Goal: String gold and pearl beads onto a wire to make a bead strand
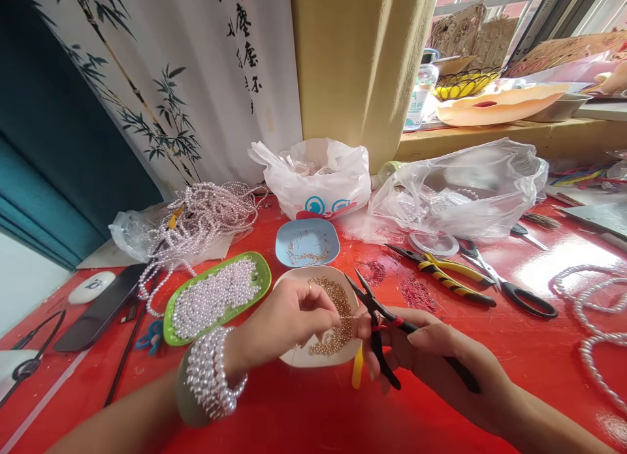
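Note:
Over a cream dish (292, 360) of gold beads (329, 349), my left hand (289, 310) is closed in a pinch. What looks like a thin strand runs from its fingertips toward my other hand, too fine to make out clearly. My right hand (421, 343) grips black-handled needle-nose pliers (375, 307), their jaws parted and pointing up and to the left. Pearl strands and a pale green bangle circle my left wrist. A green tray (267, 274) of loose white pearls (215, 300) lies left of the dish. Behind the dish sits a blue dish (281, 242) with small gold pieces.
Strung pearls (210, 212) are heaped at the back left. Plastic bags (313, 186) stand along the back. Yellow-and-black pliers (455, 281), scissors (529, 302) and a white spool (434, 245) lie to the right. A pearl strand (588, 310) curls at the right edge of the red table (294, 421).

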{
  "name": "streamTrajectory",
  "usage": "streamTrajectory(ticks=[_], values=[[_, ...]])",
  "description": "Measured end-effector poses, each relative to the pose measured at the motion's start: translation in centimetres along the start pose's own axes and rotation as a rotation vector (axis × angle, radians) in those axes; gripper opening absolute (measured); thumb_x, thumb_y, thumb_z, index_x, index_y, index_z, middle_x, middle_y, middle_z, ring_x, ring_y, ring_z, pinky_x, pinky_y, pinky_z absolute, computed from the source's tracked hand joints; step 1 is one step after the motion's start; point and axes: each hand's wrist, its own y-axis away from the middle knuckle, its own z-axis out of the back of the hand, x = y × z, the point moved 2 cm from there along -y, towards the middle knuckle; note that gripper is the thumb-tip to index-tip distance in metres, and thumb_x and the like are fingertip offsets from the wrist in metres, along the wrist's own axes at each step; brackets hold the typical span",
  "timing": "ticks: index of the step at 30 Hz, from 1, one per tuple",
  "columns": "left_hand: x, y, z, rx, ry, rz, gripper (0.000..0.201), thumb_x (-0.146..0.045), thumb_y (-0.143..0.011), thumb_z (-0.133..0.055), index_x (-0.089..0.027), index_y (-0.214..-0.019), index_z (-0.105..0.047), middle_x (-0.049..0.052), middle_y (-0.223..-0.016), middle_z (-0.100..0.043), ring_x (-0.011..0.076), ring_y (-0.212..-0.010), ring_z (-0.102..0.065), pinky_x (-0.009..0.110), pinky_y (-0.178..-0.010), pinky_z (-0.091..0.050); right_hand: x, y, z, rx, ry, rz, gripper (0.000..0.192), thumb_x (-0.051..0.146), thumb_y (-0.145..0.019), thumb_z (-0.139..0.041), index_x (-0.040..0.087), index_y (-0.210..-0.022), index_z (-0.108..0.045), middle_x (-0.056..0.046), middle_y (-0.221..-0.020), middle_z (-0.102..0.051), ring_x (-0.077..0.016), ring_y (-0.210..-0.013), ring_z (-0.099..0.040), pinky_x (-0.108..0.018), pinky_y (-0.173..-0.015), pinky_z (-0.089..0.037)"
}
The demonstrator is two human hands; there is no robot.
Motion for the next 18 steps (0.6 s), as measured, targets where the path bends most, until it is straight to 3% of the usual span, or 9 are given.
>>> streamTrajectory(ticks=[10, 18], values=[[0.3, -0.2, 0.1, -0.006, 0.073, -0.015, 0.008, -0.021, -0.065, -0.053, -0.014, -0.062, -0.054, -0.004, -0.049, -0.047, 0.0052, -0.042, -0.037, 0.019, -0.041, -0.028, -0.1, 0.1, 0.0, -0.083, 0.091, -0.054, 0.031, 0.026, -0.074, -0.039, 0.014, -0.096, -0.057, -0.008, -0.077, -0.061, -0.0197, -0.072, -0.055, -0.033, -0.064, -0.039], [0.3, -0.2, 0.4, -0.092, 0.218, -0.013, 0.010, -0.023, -0.064, -0.057, -0.014, -0.061, -0.053, -0.005, -0.050, -0.046, 0.0048, -0.044, -0.036, 0.019, -0.043, -0.027, -0.2, 2.1, 0.6, -0.477, 0.472, -0.095, 0.040, 0.039, -0.073, -0.048, 0.019, -0.105, -0.058, -0.011, -0.096, -0.062, -0.0268, -0.085, -0.055, -0.042, -0.075, -0.043]])
